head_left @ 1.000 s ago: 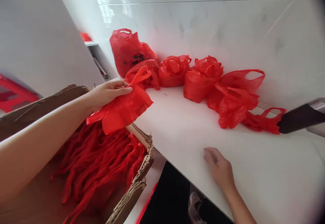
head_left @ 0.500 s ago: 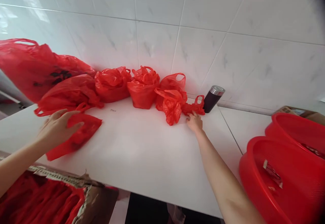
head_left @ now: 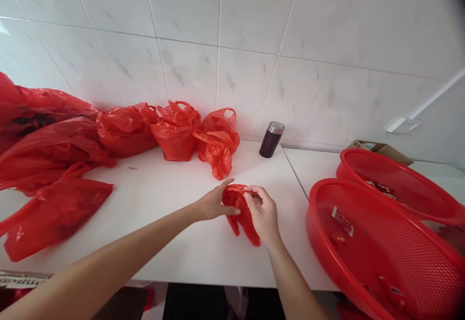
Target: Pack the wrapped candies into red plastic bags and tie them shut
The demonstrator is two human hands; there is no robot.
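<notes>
My left hand (head_left: 213,203) and my right hand (head_left: 263,213) meet over the middle of the white counter (head_left: 170,213). Both pinch the top of a small crumpled red plastic bag (head_left: 238,213) that hangs and lies between them. A flat red bag (head_left: 51,216) lies at the counter's left, apart from both hands. Several filled red bags (head_left: 174,133) stand in a row along the tiled wall behind.
A dark cylindrical flask (head_left: 271,139) with a silver cap stands by the wall. Two large red mesh baskets (head_left: 381,247) sit at the right, a cardboard box (head_left: 374,148) behind them. A big red bag with black print (head_left: 25,116) is at far left.
My left hand let go of the flat red bag at the left and moved to the centre. My right hand pulled a small red bag back from the wall; both now hold it.
</notes>
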